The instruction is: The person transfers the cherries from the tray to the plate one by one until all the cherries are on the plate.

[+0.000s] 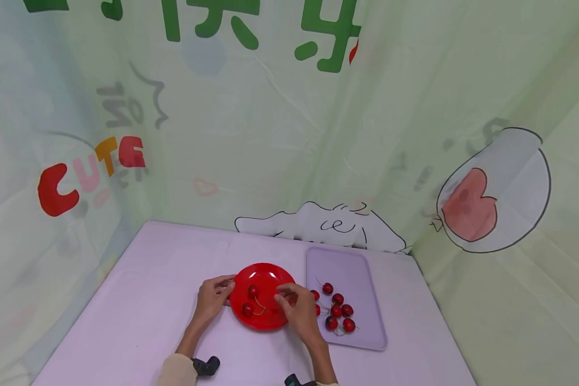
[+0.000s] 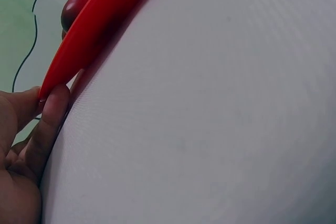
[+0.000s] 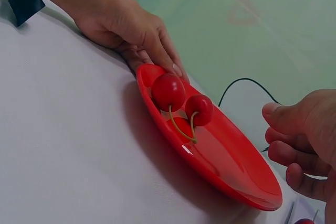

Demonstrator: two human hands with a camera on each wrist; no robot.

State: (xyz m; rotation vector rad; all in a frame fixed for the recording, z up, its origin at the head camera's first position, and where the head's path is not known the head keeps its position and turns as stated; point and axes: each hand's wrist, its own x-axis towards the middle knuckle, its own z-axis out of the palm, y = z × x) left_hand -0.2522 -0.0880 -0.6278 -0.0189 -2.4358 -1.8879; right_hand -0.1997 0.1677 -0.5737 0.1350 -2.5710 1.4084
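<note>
A glossy red plate [image 1: 246,273] sits on the table, and on it lie two dark red cherries [image 3: 169,92] joined at their green stems [image 3: 181,129]. My left hand [image 1: 211,297] pinches the plate's left rim, thumb on top and fingertips below, as the left wrist view shows at the plate's edge [image 2: 79,51]. Over the right side of the plate hovers my right hand [image 1: 299,313]. Its fingers are loosely bent, with a gap between thumb and fingertips and nothing held, in the right wrist view.
A pale purple tray [image 1: 366,273] stands to the right of the plate, partly behind my right hand. Several cherries [image 1: 338,298] with stems lie in it. Printed curtains [image 1: 289,134] hang behind and beside the white table [image 1: 173,257].
</note>
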